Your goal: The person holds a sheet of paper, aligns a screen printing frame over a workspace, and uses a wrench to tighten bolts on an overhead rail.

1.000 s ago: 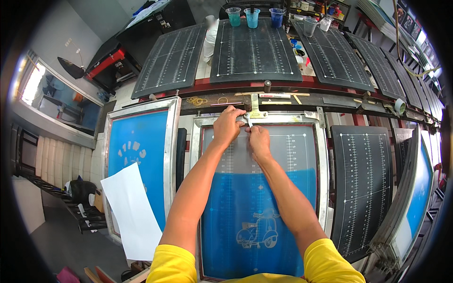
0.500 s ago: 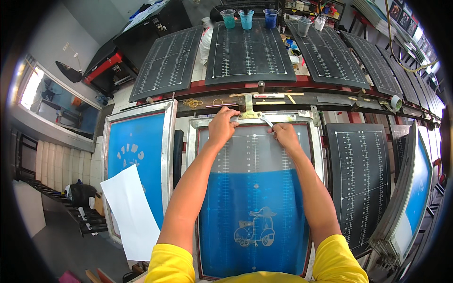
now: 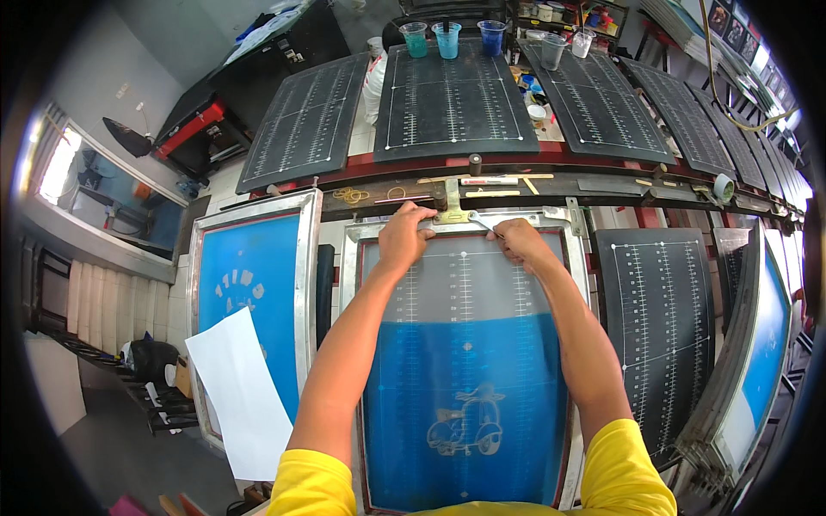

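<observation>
A screen printing frame (image 3: 348, 284) with a metal rim lies before me. Its mesh is blue in the nearer part and bears a pale scooter picture (image 3: 465, 423). At the middle of its far edge sits a brass-coloured hinge clamp (image 3: 453, 211). My right hand (image 3: 519, 241) is closed around a silver wrench (image 3: 482, 223), whose head reaches the clamp's right side. On the clamp's left, my left hand (image 3: 406, 234) has its fingers closed at the frame's far bar; what lies between the fingertips is hidden.
A second blue screen (image 3: 311, 258) stands at left, with a white sheet (image 3: 237, 391) leaning on it. Dark ruled boards (image 3: 456, 95) line the far side, with cups of coloured ink (image 3: 446, 39) behind. A marker (image 3: 490, 181) and rubber bands (image 3: 348, 197) lie on the rail.
My right hand has shifted slightly upward, and the wrench has turned a little and come closer to the clamp. My left hand stays at the frame's far bar.
</observation>
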The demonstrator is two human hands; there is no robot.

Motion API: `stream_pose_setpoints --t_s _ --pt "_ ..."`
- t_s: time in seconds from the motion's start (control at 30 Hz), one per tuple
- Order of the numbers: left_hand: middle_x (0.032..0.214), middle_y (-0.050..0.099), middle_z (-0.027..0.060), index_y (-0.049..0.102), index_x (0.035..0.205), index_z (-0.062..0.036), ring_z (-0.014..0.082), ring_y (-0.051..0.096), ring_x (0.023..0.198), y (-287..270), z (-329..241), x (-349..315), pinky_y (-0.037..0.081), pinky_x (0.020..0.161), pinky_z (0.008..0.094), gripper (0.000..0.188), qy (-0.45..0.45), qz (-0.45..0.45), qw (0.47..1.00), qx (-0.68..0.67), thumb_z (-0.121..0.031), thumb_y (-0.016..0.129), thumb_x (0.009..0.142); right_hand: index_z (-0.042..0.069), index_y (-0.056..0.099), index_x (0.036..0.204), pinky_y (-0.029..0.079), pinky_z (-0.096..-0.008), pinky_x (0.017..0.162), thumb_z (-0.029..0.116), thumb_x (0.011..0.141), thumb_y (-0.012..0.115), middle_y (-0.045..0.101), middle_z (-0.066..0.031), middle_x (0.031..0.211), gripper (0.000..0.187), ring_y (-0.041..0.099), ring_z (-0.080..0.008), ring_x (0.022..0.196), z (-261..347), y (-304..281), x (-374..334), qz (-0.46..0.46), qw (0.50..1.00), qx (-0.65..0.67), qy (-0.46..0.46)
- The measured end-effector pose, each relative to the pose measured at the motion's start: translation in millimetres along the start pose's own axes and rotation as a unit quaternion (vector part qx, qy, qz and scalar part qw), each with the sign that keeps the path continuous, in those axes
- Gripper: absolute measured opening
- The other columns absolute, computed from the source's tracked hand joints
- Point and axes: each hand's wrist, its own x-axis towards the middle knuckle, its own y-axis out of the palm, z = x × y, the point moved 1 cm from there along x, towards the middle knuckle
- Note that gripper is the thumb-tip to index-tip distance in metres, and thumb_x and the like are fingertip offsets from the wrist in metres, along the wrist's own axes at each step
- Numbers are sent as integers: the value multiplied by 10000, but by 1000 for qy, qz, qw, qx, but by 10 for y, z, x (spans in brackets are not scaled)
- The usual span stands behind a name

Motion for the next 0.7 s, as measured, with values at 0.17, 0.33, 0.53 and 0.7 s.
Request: stream_pose_setpoints --t_s 0.17,0.33,0.53,0.7 --pt "1051 644 13 722 1144 -160 248 645 988 10 4 28 503 824 369 370 7 6 1000 8 -92 757 783 -9 604 891 196 -289 400 159 962 478 400 21 564 222 285 -78 430 -72 7 13 3 996 88 0" --pt "1028 641 17 728 1134 -161 255 645 968 67 23 -7 499 799 364 377 14 -16 1000 1 -98 772 765 -4 590 877 212 -290 388 147 966 482 411 19 570 206 303 -79 421 -274 246 -39 -38 981 192 -12" --pt "1021 639 22 725 1137 -167 262 642 978 32 -28 0 498 809 380 389 1 -8 1000 2 -105 781 757 0 621 904 240 -279 393 153 988 450 452 10 600 244 344 -83 441 -411 561 -44 -112 962 240 -59" --pt "1141 634 32 710 1174 -189 265 629 1060 5 41 -11 498 866 388 378 19 20 1000 4 -141 754 802 31 668 1054 414 -345 542 275 990 495 567 -23 672 306 501 -150 560 -409 293 -158 -108 990 -30 -91"
